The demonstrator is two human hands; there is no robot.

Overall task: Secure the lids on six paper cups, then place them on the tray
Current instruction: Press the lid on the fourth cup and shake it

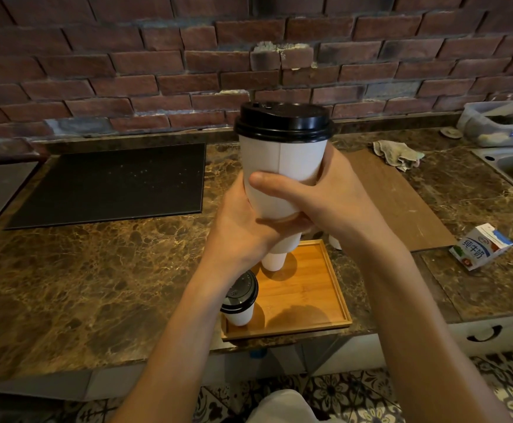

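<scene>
A white paper cup [281, 166] with a black lid [282, 122] on top is held upright, high above the counter, with both hands round its lower half. My left hand [243, 227] grips its base from the left and below. My right hand [322, 196] wraps it from the right, thumb across the front. Below, a wooden tray [310, 294] lies at the counter's front edge. A lidded cup [240, 300] stands on the tray's near left corner. Another white cup [275, 257] stands further back on the tray, its top hidden behind my hands.
A black mat [111, 181] lies at the left of the marble counter. A brown board [401, 196], a rag [397, 154] and a small milk carton [479, 247] lie at the right, with a sink [511, 166] beyond. A bit of another cup [334, 241] shows right of the tray.
</scene>
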